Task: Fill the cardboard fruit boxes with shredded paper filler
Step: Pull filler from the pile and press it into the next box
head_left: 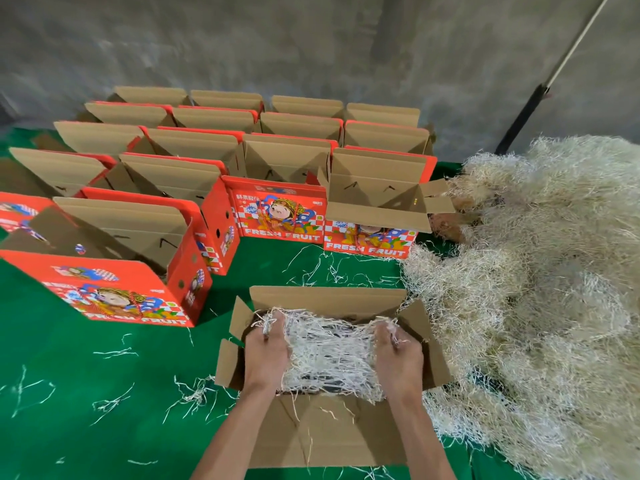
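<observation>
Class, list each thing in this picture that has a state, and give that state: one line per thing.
Near box: flaps open, partly filled with shredded paper.
Left hand: inside the box, gripping shreds.
Right hand: inside the box, gripping shreds.
Red boxes behind: upright, flaps open, no filler visible.
Paper pile: heaped loose on the right.
Green cloth: strewn with stray shreds.

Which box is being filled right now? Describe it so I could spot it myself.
Start at the big heap of shredded paper on the right of the green floor covering. Just left of it, nearest the camera, sits one open cardboard box apart from the red rows. Unlike those, it already holds filler, with the left hand and right hand gripping shreds inside.
</observation>
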Available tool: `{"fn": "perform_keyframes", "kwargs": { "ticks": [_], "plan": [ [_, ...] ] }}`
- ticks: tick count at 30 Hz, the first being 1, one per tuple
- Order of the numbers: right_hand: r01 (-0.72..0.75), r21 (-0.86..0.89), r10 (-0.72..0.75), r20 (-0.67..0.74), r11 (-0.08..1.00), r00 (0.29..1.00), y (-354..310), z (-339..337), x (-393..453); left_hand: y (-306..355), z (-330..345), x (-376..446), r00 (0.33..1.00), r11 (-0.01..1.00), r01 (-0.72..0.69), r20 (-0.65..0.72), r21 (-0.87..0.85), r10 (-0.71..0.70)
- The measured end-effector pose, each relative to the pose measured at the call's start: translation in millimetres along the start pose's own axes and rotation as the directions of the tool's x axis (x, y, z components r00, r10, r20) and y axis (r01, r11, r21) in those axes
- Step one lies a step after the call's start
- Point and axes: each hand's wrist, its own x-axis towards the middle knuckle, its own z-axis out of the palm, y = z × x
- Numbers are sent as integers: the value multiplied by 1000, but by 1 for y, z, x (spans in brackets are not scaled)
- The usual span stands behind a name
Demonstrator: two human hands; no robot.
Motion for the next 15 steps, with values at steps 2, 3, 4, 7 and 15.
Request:
{"fn": "perform_keyframes", "kwargs": {
  "ticks": [2, 3, 4, 7, 15],
  "plan": [
    [29, -64, -31, -32, 998, 999, -1, -6, 4, 3, -2, 2, 998, 1000, 12, -54, -4, -12],
    [35, -120, -38, -28, 992, 999, -2, -8, 6, 4, -3, 2, 998, 1000, 10, -58, 2, -9],
    [45, -165, -47, -13, 985, 999, -3, -10, 6, 4, -4, 1, 1000, 1000, 9, -29, 19, -9],
    [108, -295, -69, 140, 949, 988, -11, -14, 4, 4, -6, -3, 992, 980, 67, 90, 188, -86],
    [296, -614, -100, 332, 732, 938, -24, -19, 8, 29, -24, -14, 983, 747, -110, 182, 656, -15]
  ]
}}
